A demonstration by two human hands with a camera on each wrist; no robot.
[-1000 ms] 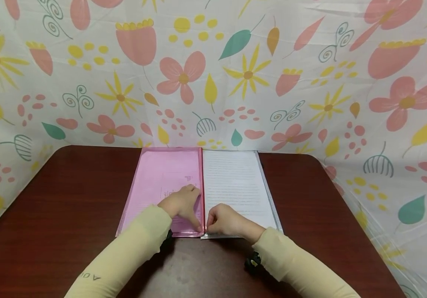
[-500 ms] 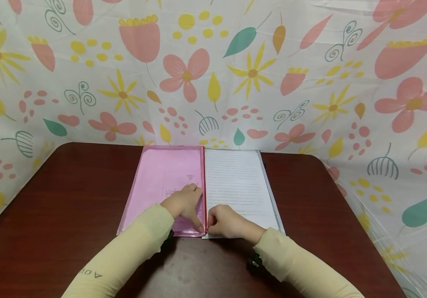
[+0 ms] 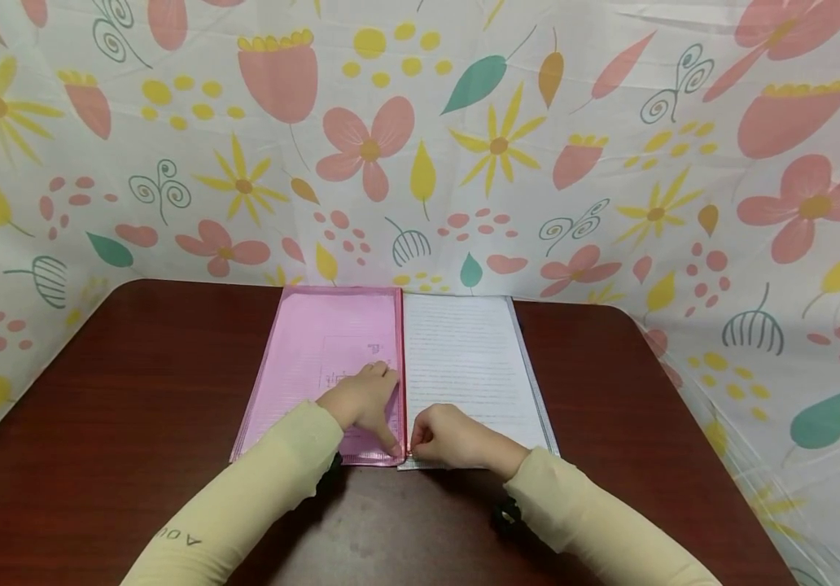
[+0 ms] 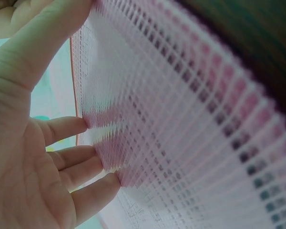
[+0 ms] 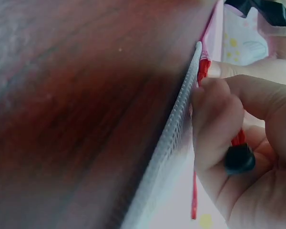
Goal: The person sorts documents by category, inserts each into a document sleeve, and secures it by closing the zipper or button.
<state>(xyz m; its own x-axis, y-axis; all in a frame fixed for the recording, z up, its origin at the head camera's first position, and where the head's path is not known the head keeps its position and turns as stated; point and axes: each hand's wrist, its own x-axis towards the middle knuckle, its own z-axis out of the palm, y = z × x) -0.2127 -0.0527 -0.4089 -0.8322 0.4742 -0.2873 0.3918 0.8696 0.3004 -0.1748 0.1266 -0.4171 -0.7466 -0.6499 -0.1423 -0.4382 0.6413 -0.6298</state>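
Note:
A pink mesh zipper pouch holding printed paper lies flat at the back of the table. At its right, edge to edge, lies a white mesh pouch showing a lined or printed sheet. A red zipper runs along the seam between them. My left hand rests on the pink pouch, fingers spread, thumb by the near end of the zipper. With curled fingers my right hand pinches at that near corner. A red zipper pull with a black end sticks out in its palm; the slider is hidden by the fingers.
The dark brown table extends on both sides of the pouches and in front. A flower-patterned cloth hangs right behind the table's back edge. Black wrist straps show below the sleeves.
My right hand has shifted very slightly to the right, and a bit of red shows at its fingertips. The left hand and both pouches keep their places; the head view has shifted a little.

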